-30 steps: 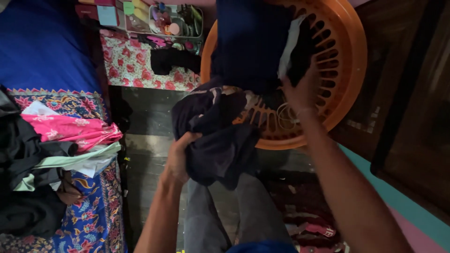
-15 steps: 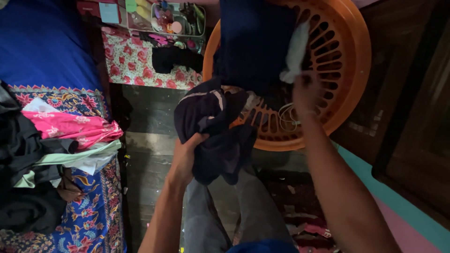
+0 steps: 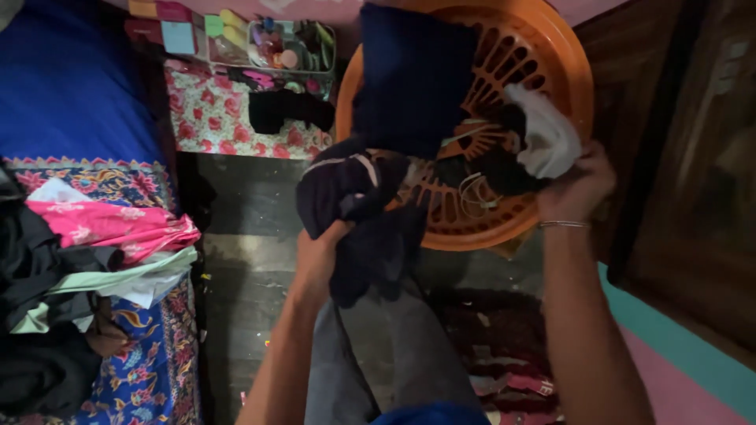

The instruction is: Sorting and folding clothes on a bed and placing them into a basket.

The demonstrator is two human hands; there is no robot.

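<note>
Left hand (image 3: 319, 253) bunches dark cloth (image 3: 358, 208); right hand (image 3: 577, 182) pinches white cloth (image 3: 546, 138).

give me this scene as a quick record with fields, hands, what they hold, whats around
left hand: left hand grips a dark garment bunched over the basket's edge
right hand: right hand grips a white cloth at the basket's rim
container: orange laundry basket, slotted, with a navy cloth inside
left side: pile of clothes with a pink floral piece on a patterned blue spread
far: tray of small items
</note>
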